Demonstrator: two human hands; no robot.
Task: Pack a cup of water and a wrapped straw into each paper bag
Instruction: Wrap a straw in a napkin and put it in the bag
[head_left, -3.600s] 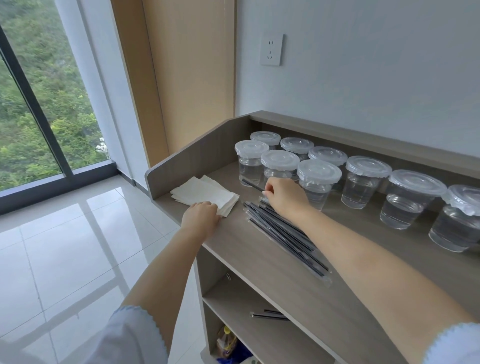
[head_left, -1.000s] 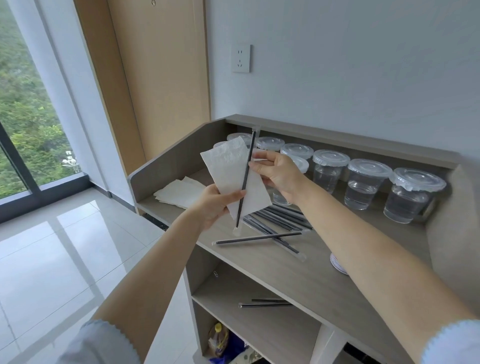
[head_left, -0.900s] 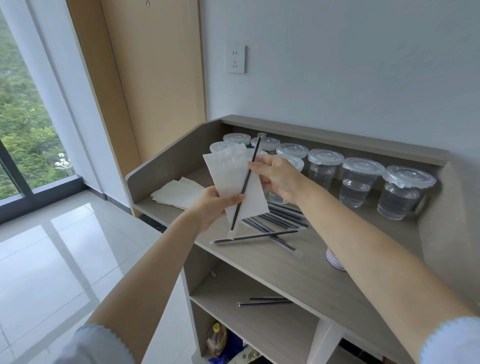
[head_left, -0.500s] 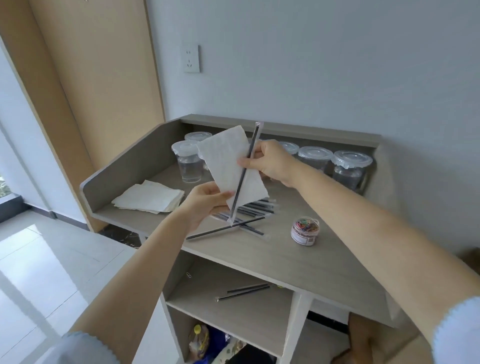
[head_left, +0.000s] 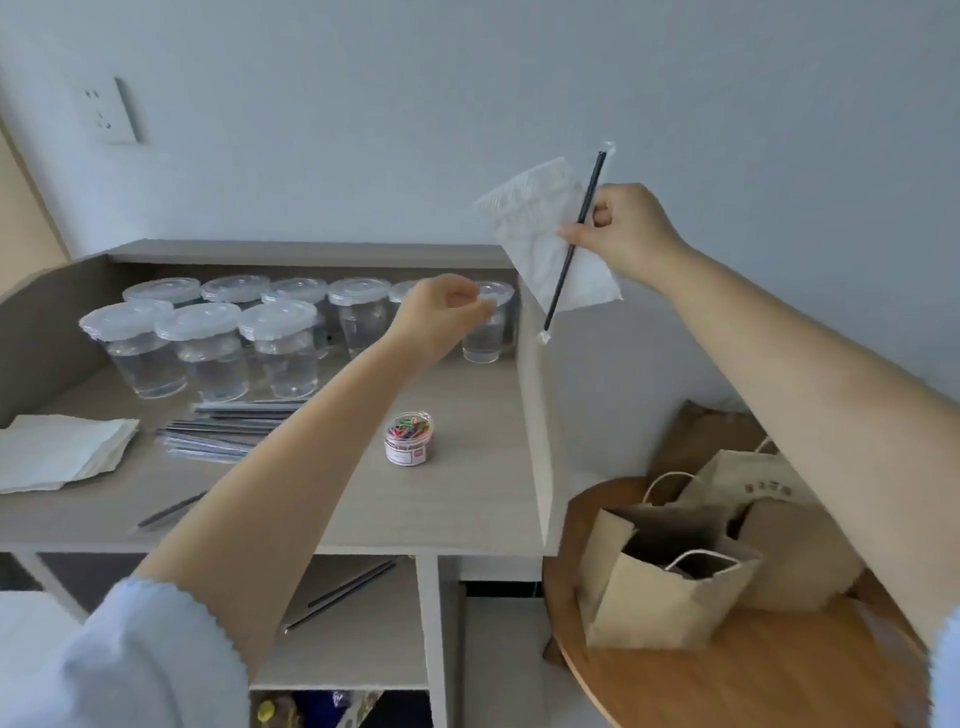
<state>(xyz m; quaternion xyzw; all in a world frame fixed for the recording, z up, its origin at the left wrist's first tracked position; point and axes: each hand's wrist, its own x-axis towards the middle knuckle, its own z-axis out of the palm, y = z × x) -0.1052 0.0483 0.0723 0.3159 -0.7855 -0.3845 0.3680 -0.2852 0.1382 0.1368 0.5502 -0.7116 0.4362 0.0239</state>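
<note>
The desk (head_left: 467, 499) carries the stock; the round table (head_left: 727, 675) to its right carries the paper bags. The nearest open paper bag (head_left: 670, 582) stands upright with its mouth wide. I judge it light and easily tipped, so anything going in should be lowered, not dropped.

The cups of water (head_left: 283, 348) stand in rows at the back of the desk, lids fitted. I expect each to be fairly heavy for its thin wall, soft under squeeze and slippery. Grip should be around the body below the lid rim, kept upright.

My right hand (head_left: 623, 228) is raised above the table side, pinching one wrapped straw (head_left: 574, 244) and a white napkin (head_left: 545, 239) together between thumb and fingers. The straw is stiff, very light and film-wrapped, so it may slide; the hold sits near its middle, which I judge correct. The napkin is limp.

My left hand (head_left: 441, 312) hovers just in front of the rightmost cup (head_left: 485, 327), fingers loosely curled, holding nothing.

Spare straws (head_left: 228, 426) and a napkin stack (head_left: 57, 452) lie on the desk's left part.
</note>
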